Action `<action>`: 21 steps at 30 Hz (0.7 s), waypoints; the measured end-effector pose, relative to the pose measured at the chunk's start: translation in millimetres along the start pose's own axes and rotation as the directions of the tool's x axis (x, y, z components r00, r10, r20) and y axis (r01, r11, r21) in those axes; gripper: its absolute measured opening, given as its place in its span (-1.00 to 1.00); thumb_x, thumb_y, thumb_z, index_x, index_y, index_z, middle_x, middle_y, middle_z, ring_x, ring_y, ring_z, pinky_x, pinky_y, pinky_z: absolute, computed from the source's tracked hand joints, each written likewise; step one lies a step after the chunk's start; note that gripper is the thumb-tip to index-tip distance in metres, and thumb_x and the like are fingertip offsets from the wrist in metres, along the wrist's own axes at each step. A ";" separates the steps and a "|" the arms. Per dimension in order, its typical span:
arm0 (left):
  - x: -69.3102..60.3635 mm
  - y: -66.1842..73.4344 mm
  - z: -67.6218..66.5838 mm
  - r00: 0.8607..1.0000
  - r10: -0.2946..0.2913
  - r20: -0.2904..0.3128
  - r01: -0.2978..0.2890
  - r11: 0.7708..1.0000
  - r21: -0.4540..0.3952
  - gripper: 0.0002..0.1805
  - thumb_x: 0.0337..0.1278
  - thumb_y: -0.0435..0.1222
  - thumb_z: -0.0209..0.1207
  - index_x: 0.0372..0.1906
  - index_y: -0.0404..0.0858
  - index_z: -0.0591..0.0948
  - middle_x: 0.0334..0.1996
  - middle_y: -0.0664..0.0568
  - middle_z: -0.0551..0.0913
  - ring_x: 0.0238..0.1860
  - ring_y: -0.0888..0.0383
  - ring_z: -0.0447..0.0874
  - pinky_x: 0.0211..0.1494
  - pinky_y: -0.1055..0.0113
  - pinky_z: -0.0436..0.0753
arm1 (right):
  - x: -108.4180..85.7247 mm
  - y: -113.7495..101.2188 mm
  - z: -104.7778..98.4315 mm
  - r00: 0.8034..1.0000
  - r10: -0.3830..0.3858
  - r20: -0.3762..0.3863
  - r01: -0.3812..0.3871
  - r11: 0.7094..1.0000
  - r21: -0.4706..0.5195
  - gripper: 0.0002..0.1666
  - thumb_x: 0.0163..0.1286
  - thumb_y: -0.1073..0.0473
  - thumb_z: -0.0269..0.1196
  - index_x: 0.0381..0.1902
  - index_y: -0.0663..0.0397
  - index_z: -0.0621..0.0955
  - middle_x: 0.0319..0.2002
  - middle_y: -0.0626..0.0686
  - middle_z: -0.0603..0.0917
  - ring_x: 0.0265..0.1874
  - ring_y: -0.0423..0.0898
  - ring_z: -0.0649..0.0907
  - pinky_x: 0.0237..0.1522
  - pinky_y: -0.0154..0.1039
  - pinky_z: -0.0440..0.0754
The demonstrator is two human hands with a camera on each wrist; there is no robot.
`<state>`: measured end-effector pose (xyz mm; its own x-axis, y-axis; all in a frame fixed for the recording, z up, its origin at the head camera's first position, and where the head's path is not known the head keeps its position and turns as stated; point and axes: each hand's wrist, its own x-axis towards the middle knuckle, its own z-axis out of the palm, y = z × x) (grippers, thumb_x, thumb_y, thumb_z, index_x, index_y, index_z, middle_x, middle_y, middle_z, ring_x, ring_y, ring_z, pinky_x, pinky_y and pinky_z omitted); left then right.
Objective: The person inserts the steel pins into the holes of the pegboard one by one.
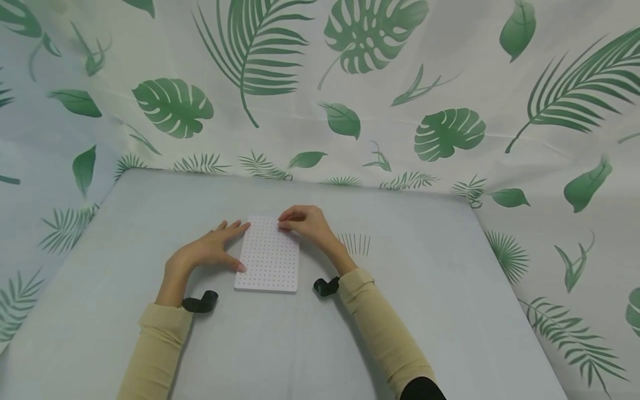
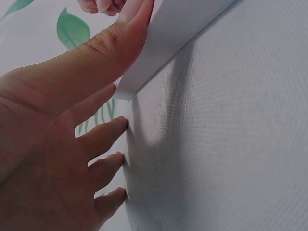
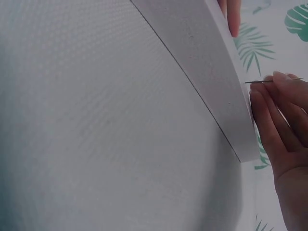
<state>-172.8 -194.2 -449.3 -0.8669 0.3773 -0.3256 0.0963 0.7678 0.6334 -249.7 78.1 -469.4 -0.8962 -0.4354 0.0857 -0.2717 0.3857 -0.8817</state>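
Observation:
A white board (image 1: 270,261) dotted with rows of small holes lies flat on the table. My right hand (image 1: 306,223) is over its upper right part and pinches a thin dark metal pin (image 3: 262,82) between thumb and fingertips. In the right wrist view the pin's tip is close to the board's face; I cannot tell whether it sits in a hole. With fingers spread, my left hand (image 1: 207,249) rests along the board's left side, thumb on its lower left edge and index fingertip at the upper left corner. Several similar pins (image 1: 355,243) lie in a row right of the board.
A pale cloth covers the table (image 1: 425,311). Behind and beside it hangs a white curtain (image 1: 300,128) printed with green leaves. A black wrist camera (image 1: 201,301) is strapped to the left wrist, another camera (image 1: 326,286) to the right.

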 end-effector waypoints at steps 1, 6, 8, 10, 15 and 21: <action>-0.2 -0.1 -0.1 1.000 0.005 -0.002 -0.005 1.000 -0.001 0.24 -0.12 0.00 0.57 0.65 -0.16 0.11 0.65 -0.30 -0.05 0.63 -0.42 -0.31 0.54 -0.51 -0.17 | 0.2 0.1 0.4 1.000 -0.003 0.003 0.003 1.000 -0.008 -0.88 0.29 0.18 0.48 -0.22 0.04 0.80 -0.24 -0.02 0.84 -0.24 -0.20 0.79 -0.19 -0.39 0.67; -2.0 0.3 -0.7 1.000 0.023 -0.010 -0.023 1.000 -0.003 0.24 -0.13 -0.02 0.57 0.65 -0.18 0.12 0.64 -0.32 -0.03 0.62 -0.44 -0.30 0.53 -0.51 -0.16 | 0.3 1.3 2.1 1.000 -0.011 0.009 0.012 0.999 -0.045 -0.88 0.30 0.15 0.47 -0.22 0.03 0.81 -0.22 -0.03 0.84 -0.21 -0.20 0.79 -0.20 -0.39 0.67; -2.5 0.3 -0.9 1.000 0.024 -0.012 -0.024 1.000 -0.003 0.24 -0.13 -0.01 0.57 0.65 -0.17 0.13 0.64 -0.32 -0.03 0.63 -0.43 -0.30 0.55 -0.48 -0.17 | 0.4 1.5 2.7 1.000 -0.009 0.007 0.009 0.999 -0.050 -0.88 0.31 0.15 0.47 -0.22 0.02 0.81 -0.22 -0.03 0.84 -0.20 -0.20 0.79 -0.18 -0.39 0.67; -2.3 0.2 -1.1 0.999 0.031 -0.012 -0.031 0.999 0.004 0.24 -0.14 -0.01 0.57 0.64 -0.18 0.12 0.64 -0.34 -0.03 0.62 -0.45 -0.30 0.56 -0.47 -0.18 | 0.3 1.3 2.9 1.000 -0.004 0.008 0.004 0.999 -0.054 -0.88 0.30 0.15 0.47 -0.22 0.03 0.81 -0.22 -0.03 0.84 -0.19 -0.19 0.79 -0.17 -0.38 0.68; -1.2 -0.6 -0.6 1.000 0.023 -0.012 -0.023 1.000 0.002 0.24 -0.13 -0.01 0.57 0.65 -0.17 0.13 0.64 -0.32 -0.04 0.63 -0.44 -0.30 0.56 -0.47 -0.18 | 0.9 0.1 2.1 1.000 0.003 0.028 -0.001 0.997 -0.078 -0.86 0.30 0.14 0.47 -0.20 0.02 0.80 -0.21 -0.02 0.84 -0.15 -0.17 0.79 -0.09 -0.33 0.71; 0.4 0.2 0.6 1.000 -0.002 -0.004 0.002 1.000 -0.003 0.25 -0.12 0.01 0.56 0.65 -0.15 0.11 0.65 -0.29 -0.06 0.63 -0.41 -0.33 0.54 -0.50 -0.19 | 0.5 -2.1 -1.6 0.997 0.009 0.075 -0.002 0.995 -0.095 -0.83 0.32 0.17 0.46 -0.14 0.03 0.78 -0.17 -0.01 0.83 -0.13 -0.15 0.78 0.04 -0.25 0.73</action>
<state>-172.8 -193.6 -449.7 -0.8691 0.3738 -0.3239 0.0932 0.7669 0.6350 -250.1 78.3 -466.7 -0.8700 -0.4913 0.0426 -0.3018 0.4621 -0.8339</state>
